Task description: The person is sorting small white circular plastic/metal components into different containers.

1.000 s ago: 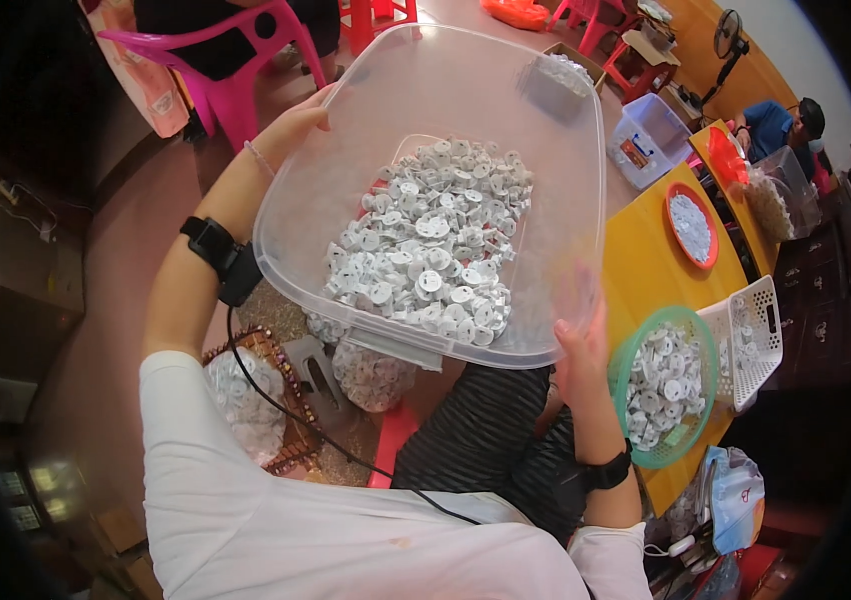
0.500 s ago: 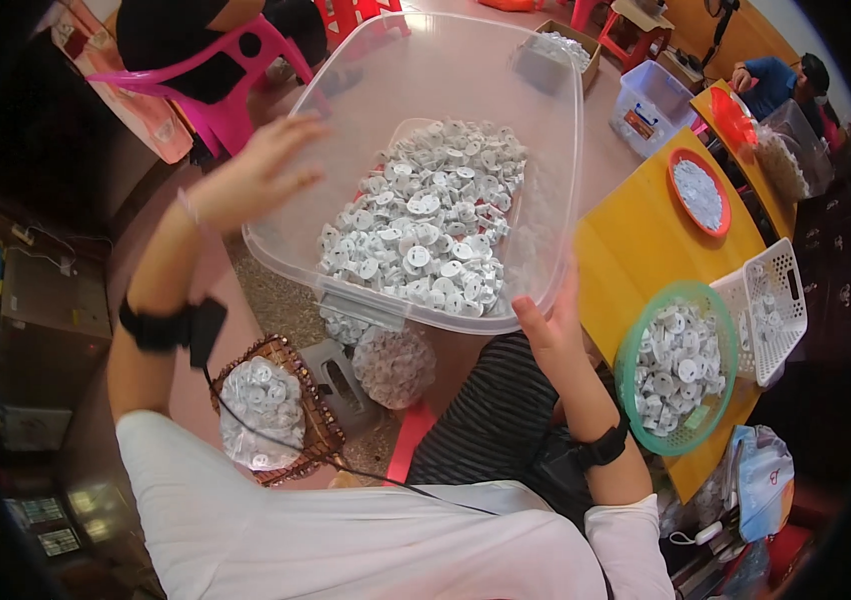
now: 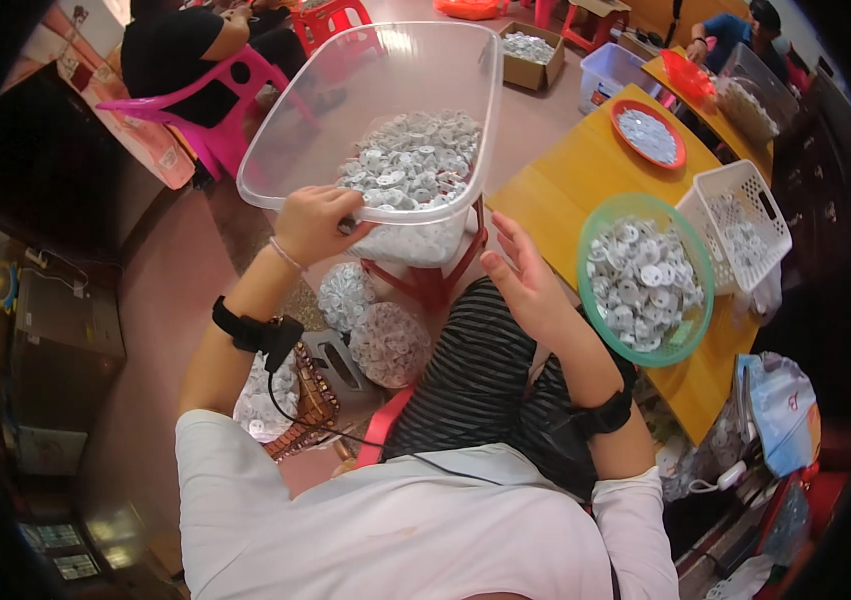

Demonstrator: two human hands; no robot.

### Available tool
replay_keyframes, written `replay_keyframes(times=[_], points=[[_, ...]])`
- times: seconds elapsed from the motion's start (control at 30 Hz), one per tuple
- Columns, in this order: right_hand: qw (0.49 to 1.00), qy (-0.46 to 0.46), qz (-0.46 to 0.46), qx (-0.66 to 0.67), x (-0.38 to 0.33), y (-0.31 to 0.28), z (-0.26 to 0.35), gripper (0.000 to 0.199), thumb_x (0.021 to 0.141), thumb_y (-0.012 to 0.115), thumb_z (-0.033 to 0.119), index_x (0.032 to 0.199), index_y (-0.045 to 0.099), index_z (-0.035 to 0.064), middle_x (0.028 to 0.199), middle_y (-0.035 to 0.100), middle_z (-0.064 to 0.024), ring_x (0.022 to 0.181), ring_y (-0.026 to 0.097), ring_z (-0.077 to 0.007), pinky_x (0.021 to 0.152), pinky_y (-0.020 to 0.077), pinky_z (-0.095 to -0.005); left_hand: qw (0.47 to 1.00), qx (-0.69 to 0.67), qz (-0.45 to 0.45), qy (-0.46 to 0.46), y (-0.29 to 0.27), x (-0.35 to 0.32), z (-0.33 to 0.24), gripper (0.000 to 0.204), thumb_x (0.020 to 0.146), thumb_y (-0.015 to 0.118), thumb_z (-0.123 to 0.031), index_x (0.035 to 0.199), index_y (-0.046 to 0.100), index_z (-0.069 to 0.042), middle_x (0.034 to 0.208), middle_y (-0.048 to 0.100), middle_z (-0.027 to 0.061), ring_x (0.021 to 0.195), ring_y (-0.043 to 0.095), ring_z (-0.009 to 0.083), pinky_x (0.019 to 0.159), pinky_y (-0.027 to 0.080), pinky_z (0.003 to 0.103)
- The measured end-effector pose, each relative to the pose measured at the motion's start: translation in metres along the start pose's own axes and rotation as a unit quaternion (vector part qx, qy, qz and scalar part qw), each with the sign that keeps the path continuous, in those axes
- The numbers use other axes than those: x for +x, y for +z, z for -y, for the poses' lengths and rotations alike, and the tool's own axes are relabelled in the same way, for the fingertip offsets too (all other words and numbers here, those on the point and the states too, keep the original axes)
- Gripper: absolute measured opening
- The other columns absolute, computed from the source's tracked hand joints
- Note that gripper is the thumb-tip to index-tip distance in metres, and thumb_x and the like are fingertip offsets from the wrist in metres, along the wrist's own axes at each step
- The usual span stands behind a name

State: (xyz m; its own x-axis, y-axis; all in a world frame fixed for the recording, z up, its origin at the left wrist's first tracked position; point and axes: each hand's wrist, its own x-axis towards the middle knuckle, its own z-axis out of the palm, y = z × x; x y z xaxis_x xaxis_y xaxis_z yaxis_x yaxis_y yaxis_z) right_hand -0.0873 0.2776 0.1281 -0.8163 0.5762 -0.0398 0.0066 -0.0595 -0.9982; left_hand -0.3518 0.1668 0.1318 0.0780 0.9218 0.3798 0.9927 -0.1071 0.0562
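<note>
A large clear plastic tub (image 3: pixel 286 130) stands before me on a red stool (image 3: pixel 433 288), with many small round white plastic parts (image 3: pixel 416 160) heaped inside. My left hand (image 3: pixel 318 228) grips the tub's near rim at its left part, fingers curled over the edge. To the right of the tub, my right hand (image 3: pixel 528 285) is held in the air with its fingers apart and nothing in it. Nearest to that hand on the right is a green round basket (image 3: pixel 701 320) filled with similar white parts, at the edge of the yellow table (image 3: pixel 556 190).
A white basket (image 3: pixel 691 212) and a red plate (image 3: pixel 681 155) of pale pieces are on the table. Bags of white parts (image 3: pixel 391 345) lie below the tub, near a wicker basket (image 3: pixel 316 395). One person sits on a pink chair (image 3: pixel 216 120); another person (image 3: pixel 736 35) works at far right.
The tub now appears farther off and higher in view. My left hand has come down from above its left side onto the near rim. My right hand has come away from the tub's corner.
</note>
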Motion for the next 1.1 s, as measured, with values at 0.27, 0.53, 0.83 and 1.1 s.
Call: replay_keyframes(times=[0.27, 0.53, 0.83, 1.1], points=[[0.996, 0.01, 0.068, -0.049, -0.051, -0.012, 0.031, 0.056, 0.089, 0.05, 0.036, 0.129, 0.034, 0.0003, 0.123, 0.042, -0.0154, 0.111, 0.043, -0.0199, 0.09, 0.0365, -0.0302, 0.995, -0.013, 0.049, 0.083, -0.006, -0.004, 0.051, 0.02, 0.065, 0.067, -0.022, 0.064, 0.051, -0.009, 0.056, 0.053, 0.0048, 0.054, 0.055, 0.024, 0.052, 0.043, 0.035], [0.994, 0.085, 0.068, -0.023, -0.111, -0.05, 0.044, 0.039, 0.091, 0.048, 0.023, 0.123, 0.043, -0.0001, 0.113, 0.053, -0.008, 0.102, 0.049, -0.0125, 0.083, 0.0406, -0.0236, 0.989, -0.077, 0.127, 0.001, -0.009, -0.005, 0.035, 0.034, 0.062, 0.073, -0.029, 0.061, 0.051, -0.004, 0.053, 0.049, 0.0114, 0.05, 0.051, 0.0301, 0.047, 0.039, 0.035], [0.992, 0.07, -0.092, 0.042, -0.188, -0.093, 0.063, 0.036, 0.092, 0.047, 0.021, 0.121, 0.044, -0.0003, 0.11, 0.055, -0.009, 0.105, 0.05, -0.0134, 0.091, 0.0375, -0.0257, 0.952, -0.145, 0.257, -0.085, -0.021, 0.01, 0.034, 0.03, 0.076, 0.059, -0.028, 0.063, 0.053, 0.0, 0.053, 0.047, 0.0131, 0.05, 0.05, 0.0295, 0.049, 0.037, 0.036], [0.903, 0.069, -0.424, 0.031, -0.303, -0.129, 0.063, 0.035, 0.093, 0.041, 0.031, 0.112, 0.05, 0.0022, 0.09, 0.062, -0.0087, 0.087, 0.061, -0.0181, 0.076, 0.0459, -0.028, 0.997, -0.009, -0.069, 0.024, -0.001, -0.001, -0.067, 0.025, 0.082, 0.052, -0.014, 0.104, 0.052, -0.004, 0.105, 0.056, 0.0111, 0.099, 0.052, 0.0285, 0.087, 0.036, 0.039]])
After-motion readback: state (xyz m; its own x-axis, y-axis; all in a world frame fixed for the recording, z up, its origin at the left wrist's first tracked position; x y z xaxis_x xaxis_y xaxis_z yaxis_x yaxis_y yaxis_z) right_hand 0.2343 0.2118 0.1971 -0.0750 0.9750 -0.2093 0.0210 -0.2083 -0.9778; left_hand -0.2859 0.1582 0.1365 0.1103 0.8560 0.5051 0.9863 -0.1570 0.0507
